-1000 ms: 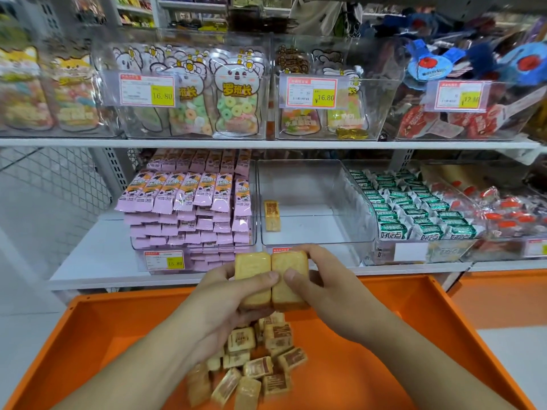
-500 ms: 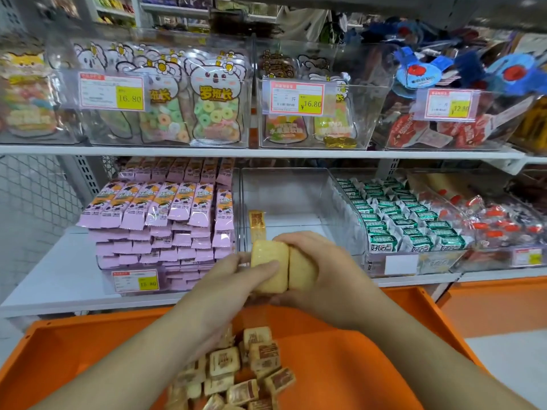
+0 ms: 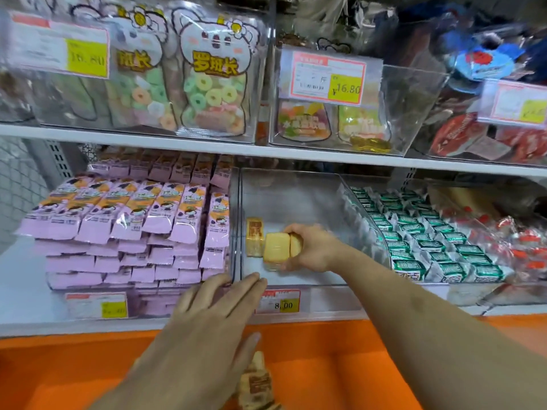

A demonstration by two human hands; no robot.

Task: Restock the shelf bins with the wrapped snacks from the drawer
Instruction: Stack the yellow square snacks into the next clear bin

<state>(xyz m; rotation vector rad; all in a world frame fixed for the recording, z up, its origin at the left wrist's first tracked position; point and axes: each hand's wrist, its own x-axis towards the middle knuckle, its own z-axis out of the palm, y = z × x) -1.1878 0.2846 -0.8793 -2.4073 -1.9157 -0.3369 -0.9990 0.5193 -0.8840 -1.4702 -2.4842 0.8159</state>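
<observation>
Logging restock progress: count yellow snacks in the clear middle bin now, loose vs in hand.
Loose in the clear bin, standing snack: 1
Held in the right hand, wrapped snacks: 2
Total: 3

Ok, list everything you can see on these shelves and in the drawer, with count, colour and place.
clear bin: one, middle of lower shelf
yellow wrapped snacks: two in right hand, one standing at the bin's left wall
pink packets: many, stacked, lower left
green packets: many, rows, lower right
red-and-white sweets: many, far right
candy-ring bags: several, upper left bin
price tags: five, red and yellow, bin fronts
orange drawer: one, bottom, snacks inside
left hand: open, over drawer front
right hand: inside bin
</observation>
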